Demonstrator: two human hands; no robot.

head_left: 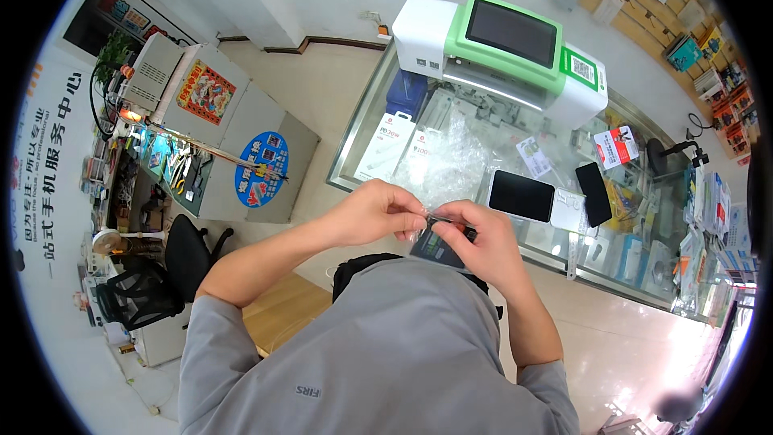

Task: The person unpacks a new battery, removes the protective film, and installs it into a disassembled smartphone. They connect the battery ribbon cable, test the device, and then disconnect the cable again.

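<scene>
My right hand (483,243) is closed round the upper edge of a dark, flat packet (435,248), with the thumb lying across its face. At the packet's top left corner my left hand (377,213) pinches with thumb and fingertips. A shiny scrap, like transparent film, shows at these fingertips, too small to make out fully. Both hands are close together in front of my body, by the near edge of a glass display counter (342,181). A phone with a black screen (521,196) lies on the counter to the right of my right hand.
Crumpled transparent plastic wrap (459,149) and white boxes (385,145) cover the counter's left part. Behind them stands a green and white machine (511,36) with a screen. A black phone-shaped slab (593,193) lies farther right. An office chair (189,254) and a cluttered workbench (189,173) are at left.
</scene>
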